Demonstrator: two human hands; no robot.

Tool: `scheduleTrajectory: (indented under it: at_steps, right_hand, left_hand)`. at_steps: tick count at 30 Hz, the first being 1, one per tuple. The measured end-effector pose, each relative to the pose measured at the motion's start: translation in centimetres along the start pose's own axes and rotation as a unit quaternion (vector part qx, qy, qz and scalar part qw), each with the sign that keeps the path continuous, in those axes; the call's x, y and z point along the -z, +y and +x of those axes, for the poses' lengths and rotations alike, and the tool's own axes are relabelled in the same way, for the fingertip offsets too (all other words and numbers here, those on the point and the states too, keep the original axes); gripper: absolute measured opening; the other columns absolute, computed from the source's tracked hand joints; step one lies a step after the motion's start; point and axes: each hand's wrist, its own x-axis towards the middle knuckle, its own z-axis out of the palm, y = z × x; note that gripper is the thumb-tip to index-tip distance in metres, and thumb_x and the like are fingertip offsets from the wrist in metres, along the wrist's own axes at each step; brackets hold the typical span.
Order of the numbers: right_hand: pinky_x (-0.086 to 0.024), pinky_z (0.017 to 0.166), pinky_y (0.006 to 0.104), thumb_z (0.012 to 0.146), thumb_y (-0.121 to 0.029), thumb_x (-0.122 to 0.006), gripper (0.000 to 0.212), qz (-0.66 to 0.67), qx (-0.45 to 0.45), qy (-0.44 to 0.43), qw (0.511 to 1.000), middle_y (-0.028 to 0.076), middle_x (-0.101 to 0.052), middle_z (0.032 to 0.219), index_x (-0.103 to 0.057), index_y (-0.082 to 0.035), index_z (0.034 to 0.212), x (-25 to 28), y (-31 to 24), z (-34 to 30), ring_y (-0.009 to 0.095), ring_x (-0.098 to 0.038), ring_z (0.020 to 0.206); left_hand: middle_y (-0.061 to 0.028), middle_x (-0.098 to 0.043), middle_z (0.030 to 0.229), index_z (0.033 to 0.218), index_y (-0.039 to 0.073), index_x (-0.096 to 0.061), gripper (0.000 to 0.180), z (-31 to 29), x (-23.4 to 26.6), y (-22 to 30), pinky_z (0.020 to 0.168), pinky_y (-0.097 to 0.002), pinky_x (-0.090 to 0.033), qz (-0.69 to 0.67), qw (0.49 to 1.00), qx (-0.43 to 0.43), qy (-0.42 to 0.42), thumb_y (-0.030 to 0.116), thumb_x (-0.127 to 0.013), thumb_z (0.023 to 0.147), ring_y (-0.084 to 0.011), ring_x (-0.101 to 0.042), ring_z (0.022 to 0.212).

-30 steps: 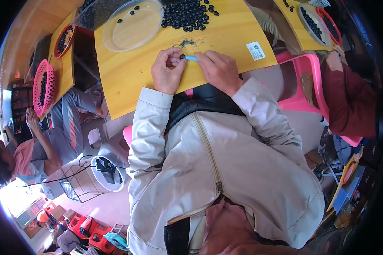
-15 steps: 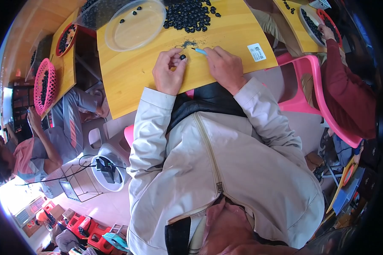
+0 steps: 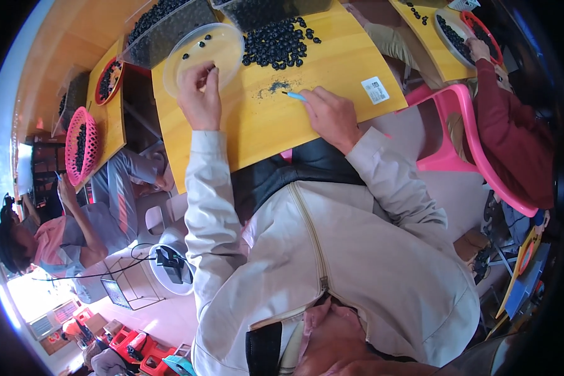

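My left hand [image 3: 200,103] is over the near rim of a clear round plastic tub [image 3: 225,53]. Its thumb and fingers are pinched, with a dark bit of a small round black ball showing at the fingertips. A few similar black balls lie inside the tub. In my right hand [image 3: 333,116] is a slim light-blue pen-like tool [image 3: 296,96], its dark tip pointing left just above the yellow table [image 3: 266,131]. Dark crumbs [image 3: 279,86] are scattered beyond the tip. Farther back is a heap of black balls [image 3: 276,45].
Clear bins [image 3: 169,37] full of black balls stand at the table's far edge. A white label [image 3: 375,91] is stuck at right. Pink chair [image 3: 464,138] to the right; co-workers sit on both sides. A pink basket [image 3: 81,147] stands on the left table.
My left hand has moved left and away from me, from beside the tool to over the tub, with the black ball. The right hand and tool have barely moved.
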Motion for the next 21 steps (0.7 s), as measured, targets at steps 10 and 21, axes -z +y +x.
scheduleTrajectory:
  at_steps: [10,21]
  right_hand:
    - [-0.054,0.064,0.0447,0.092,-0.013,-0.071,0.015,0.025,-0.050,0.016,0.998,0.010,-0.066,0.088,-0.073,-0.010,0.107,0.9,0.2,0.3,0.035,-0.068,0.077]
    - [-0.054,0.065,0.0440,0.093,-0.015,-0.071,0.015,0.032,-0.067,0.003,0.997,0.010,-0.067,0.089,-0.073,-0.011,0.107,1.1,0.4,0.3,0.035,-0.068,0.078]
  left_hand:
    - [-0.0157,-0.067,0.097,0.106,0.004,-0.075,0.018,0.3,-6.5,-0.5,0.078,-0.0439,-0.055,0.142,0.943,-0.108,-0.280,0.007,-0.073,0.089,-0.0356,-0.067,0.087]
    - [-0.0155,-0.067,0.090,0.104,0.003,-0.076,0.020,-1.1,-6.7,-0.8,0.075,-0.0413,-0.055,0.150,0.949,-0.026,-0.275,0.015,-0.079,0.088,-0.0323,-0.068,0.081]
